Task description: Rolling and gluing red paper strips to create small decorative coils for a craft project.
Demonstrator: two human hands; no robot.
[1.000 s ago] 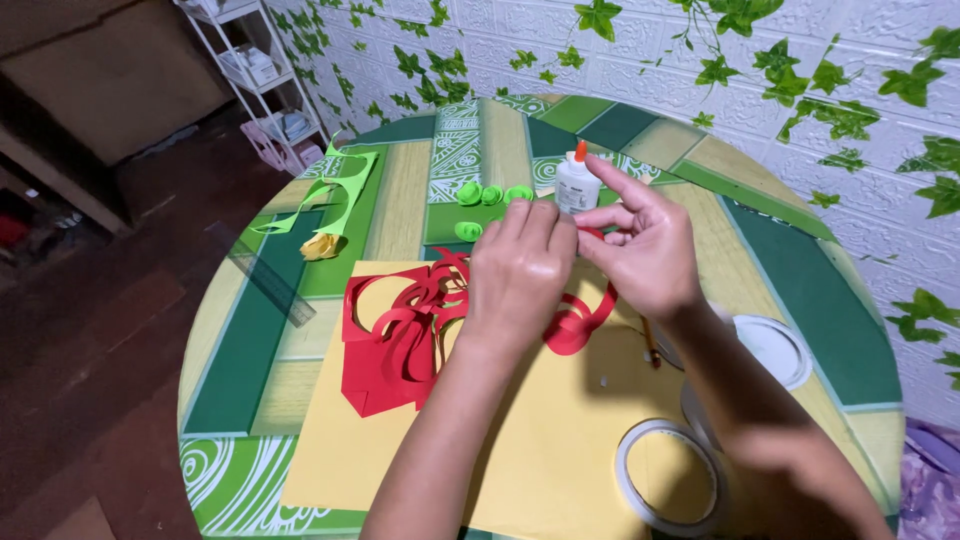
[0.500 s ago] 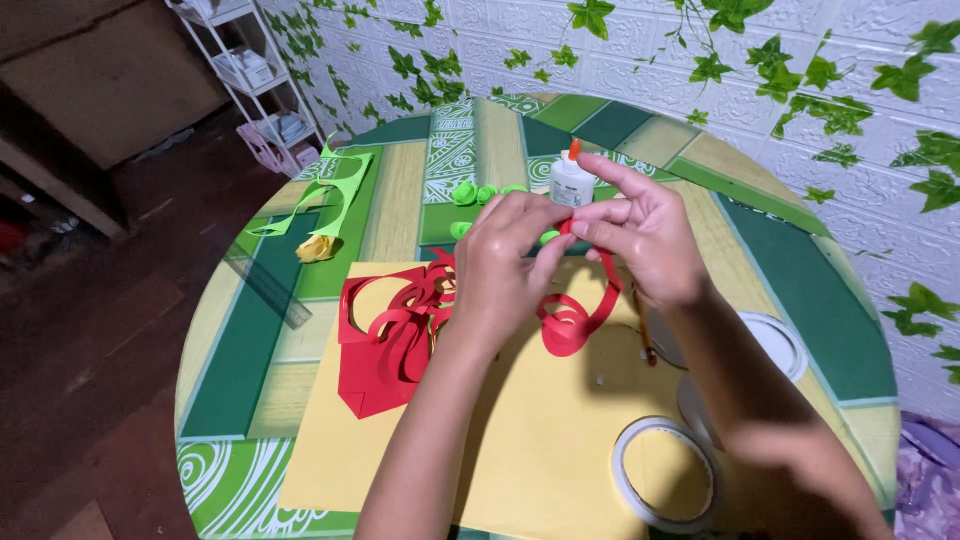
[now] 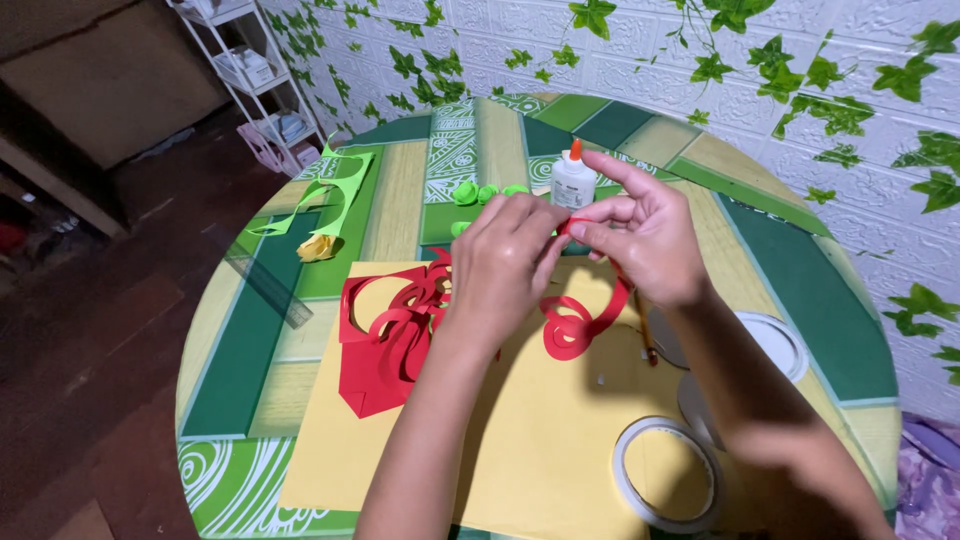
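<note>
Round table (image 3: 800,270) with a green-and-tan patterned cover, set against a white wall with ivy leaves. We note both hands raised above the middle of it.

Left hand (image 3: 505,265) — fingers curled in, tips pinched on the upper end of a red paper spiral strip (image 3: 575,320). Right hand (image 3: 645,235) meets it from the other side, thumb and forefinger closed on the same end of the strip, index finger stretched out toward the glue. The strip hangs down from the pinch and coils in loose loops just above a yellow paper sheet (image 3: 520,440), between the two wrists.

Around them: a heap of cut red paper (image 3: 385,335) lies on the yellow sheet, left of the left forearm. A white glue bottle (image 3: 572,180) with an orange tip stands just behind the hands. Small green paper rolls (image 3: 480,192) sit near the bottle. A tape roll (image 3: 668,472) rests at the sheet's near right corner. A pencil (image 3: 645,335) lies under the right wrist. A light green cut-out (image 3: 325,195) and a clear ruler (image 3: 268,288) lie well apart, on the table's left side.
</note>
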